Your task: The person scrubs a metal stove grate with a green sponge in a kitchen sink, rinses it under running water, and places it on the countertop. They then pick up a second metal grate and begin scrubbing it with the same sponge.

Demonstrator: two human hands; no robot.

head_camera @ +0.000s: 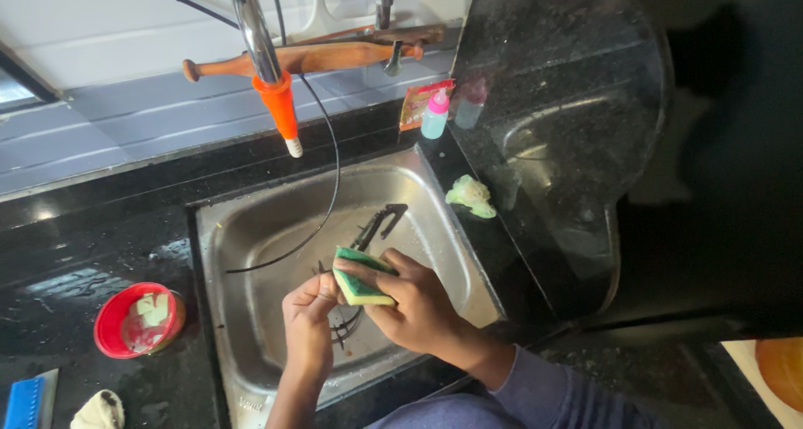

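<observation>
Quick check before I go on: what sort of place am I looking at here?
Most likely a home kitchen, at the washing-up spot: a steel sink set in a dark stone counter, a tap above it, and the right hand holding a green scrub sponge.

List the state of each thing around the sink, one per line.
sponge: gripped in right hand
black utensil: held over sink by left hand
tap: no water running
red bowl: upright on counter
small bottle: upright, capped
</observation>
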